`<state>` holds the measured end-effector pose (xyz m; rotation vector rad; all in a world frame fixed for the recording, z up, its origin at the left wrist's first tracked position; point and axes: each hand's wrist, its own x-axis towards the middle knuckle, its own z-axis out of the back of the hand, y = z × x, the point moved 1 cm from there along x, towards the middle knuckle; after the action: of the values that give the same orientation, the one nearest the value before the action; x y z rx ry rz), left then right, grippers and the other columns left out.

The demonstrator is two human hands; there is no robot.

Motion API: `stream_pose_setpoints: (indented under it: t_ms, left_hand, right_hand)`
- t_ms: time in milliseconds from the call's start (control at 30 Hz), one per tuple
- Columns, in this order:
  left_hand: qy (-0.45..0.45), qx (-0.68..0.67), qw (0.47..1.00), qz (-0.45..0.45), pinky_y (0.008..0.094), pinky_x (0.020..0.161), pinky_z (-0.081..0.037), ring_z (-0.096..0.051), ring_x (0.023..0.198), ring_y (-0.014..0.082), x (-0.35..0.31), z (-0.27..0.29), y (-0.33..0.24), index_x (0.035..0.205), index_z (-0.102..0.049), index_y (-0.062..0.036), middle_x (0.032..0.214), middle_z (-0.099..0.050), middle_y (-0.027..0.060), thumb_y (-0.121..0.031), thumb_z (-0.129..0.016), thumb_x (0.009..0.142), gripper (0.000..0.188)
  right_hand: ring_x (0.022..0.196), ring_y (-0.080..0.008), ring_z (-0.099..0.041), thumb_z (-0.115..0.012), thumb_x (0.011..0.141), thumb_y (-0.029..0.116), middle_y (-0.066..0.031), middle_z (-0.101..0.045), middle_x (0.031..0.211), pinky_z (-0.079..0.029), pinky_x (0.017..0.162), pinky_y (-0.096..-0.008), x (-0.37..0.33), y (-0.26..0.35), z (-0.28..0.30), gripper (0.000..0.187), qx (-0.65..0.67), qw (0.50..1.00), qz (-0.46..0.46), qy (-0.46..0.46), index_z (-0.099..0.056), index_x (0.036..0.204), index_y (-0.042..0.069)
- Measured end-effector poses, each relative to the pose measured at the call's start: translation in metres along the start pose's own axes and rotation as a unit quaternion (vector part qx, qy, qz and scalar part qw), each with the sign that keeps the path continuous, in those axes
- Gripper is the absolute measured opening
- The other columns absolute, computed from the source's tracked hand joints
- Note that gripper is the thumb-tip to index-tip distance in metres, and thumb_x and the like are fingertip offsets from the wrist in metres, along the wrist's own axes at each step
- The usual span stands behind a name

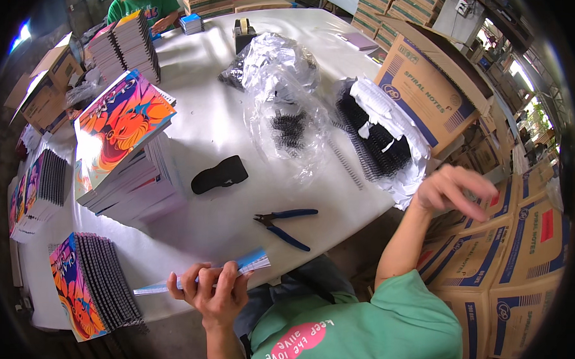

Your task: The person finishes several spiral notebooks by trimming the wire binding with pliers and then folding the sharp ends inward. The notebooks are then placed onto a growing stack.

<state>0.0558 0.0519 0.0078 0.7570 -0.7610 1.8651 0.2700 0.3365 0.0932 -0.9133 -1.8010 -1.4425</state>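
Holding pages (255, 261) at a white table (200, 113), cartons (472, 258) alongside

Bindery-type workshop, production/packing area. Evidence: big white worktop (339, 222) across mid-frame, stack of coil-bound notebooks (92, 284) lower left, pile of loose black coils (388, 154) right of centre, pliers (286, 227) below centre, tape dispenser (243, 32) at top. Matching printed cartons (474, 255) packed together lower right, more upper right. Second person (155, 7) at worktop's far end, top left.
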Motion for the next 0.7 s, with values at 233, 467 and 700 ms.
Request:
stream_pose_setpoints:
  t_ms: [233, 467, 700]
  left_hand:
    - [-0.008, 0.016, 1.000, 0.011, 0.0477, 0.106, -0.016, -0.053, 0.080, 0.0178, -0.003, -0.002, 0.001, 0.071, -0.063, -0.0202, 0.061, -0.046, -0.0041, -0.036, -0.065, 0.075, 0.017]
    - [0.001, 0.013, 1.000, -0.011, 0.0472, 0.107, -0.016, -0.053, 0.082, 0.0216, 0.001, 0.000, 0.002, 0.076, -0.063, -0.0153, 0.062, -0.046, -0.0007, -0.024, -0.068, 0.069, 0.012]
    - [-0.041, 0.012, 0.999, -0.018, 0.0499, 0.111, -0.006, -0.055, 0.096, 0.0255, 0.006, -0.012, 0.005, 0.078, -0.064, -0.0146, 0.070, -0.046, 0.0008, -0.031, -0.066, 0.074, 0.017]
  right_hand:
    - [0.135, -0.0350, -0.023, -0.070, 0.073, 0.046, -0.0329, -0.022, 0.140, -0.020, 0.107, -0.0547, -0.007, -0.029, -0.026, 0.097, -0.006, 0.991, -0.122, -0.059, -0.023, 0.139, -0.008]
    - [0.095, -0.0339, -0.059, -0.060, 0.080, 0.013, -0.0188, -0.062, 0.102, -0.047, 0.083, -0.0427, -0.033, -0.125, 0.097, 0.029, -0.726, 0.535, -0.373, -0.221, -0.061, 0.106, 0.001]
    - [0.099, -0.0381, -0.057, -0.067, 0.076, 0.028, -0.0192, -0.058, 0.104, -0.046, 0.086, -0.0445, -0.045, -0.188, 0.155, 0.040, -0.787, 0.431, -0.430, -0.095, -0.058, 0.107, 0.004]
